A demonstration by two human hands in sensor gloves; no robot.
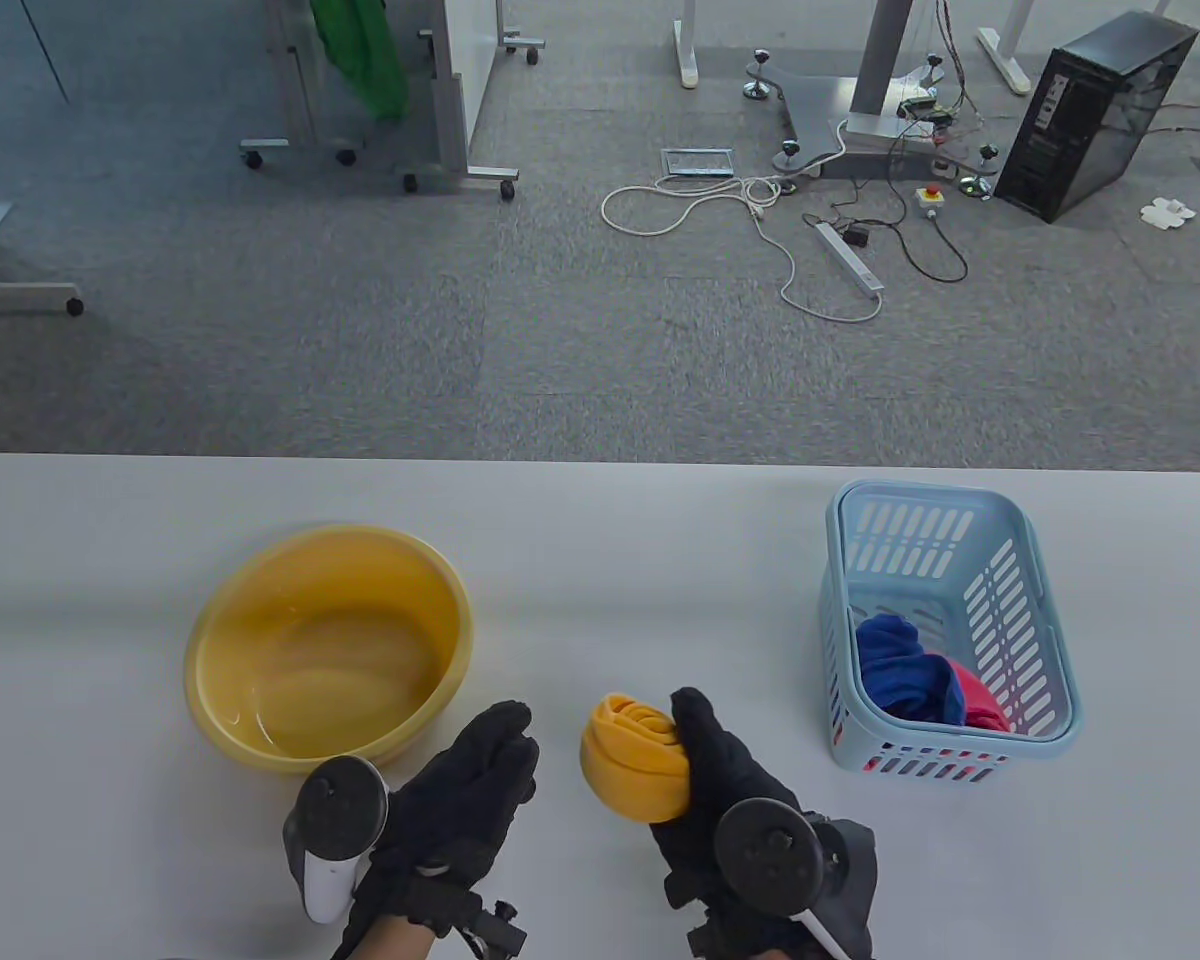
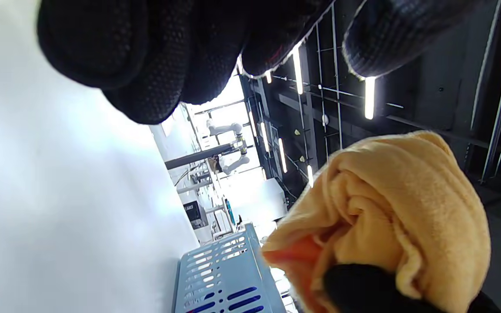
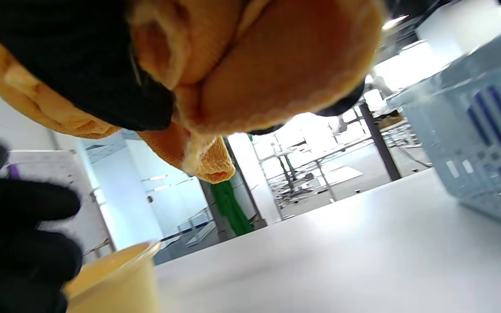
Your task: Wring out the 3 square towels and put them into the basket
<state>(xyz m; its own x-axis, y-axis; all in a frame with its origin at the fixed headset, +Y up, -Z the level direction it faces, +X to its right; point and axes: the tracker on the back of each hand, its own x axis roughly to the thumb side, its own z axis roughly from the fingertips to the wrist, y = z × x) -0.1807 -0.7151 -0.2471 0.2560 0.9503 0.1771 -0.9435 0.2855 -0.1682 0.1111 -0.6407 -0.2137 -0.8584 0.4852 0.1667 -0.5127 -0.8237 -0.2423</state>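
White table (image 1: pixel 660 520): right hand (image 1: pixel 730 790) clamps yellow towel (image 1: pixel 632 757); basket (image 1: pixel 1045 640) lies to its right; left hand (image 1: pixel 470 790) open, empty.

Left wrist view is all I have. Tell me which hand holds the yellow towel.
Observer: The right hand grips the yellow towel; the left hand is off it, empty.
Operator: Report the basket's contents.
Observer: The basket holds a blue towel and a pink towel.
Operator: Say what stands left of the hands.
Observer: A yellow basin, with no towel in it.
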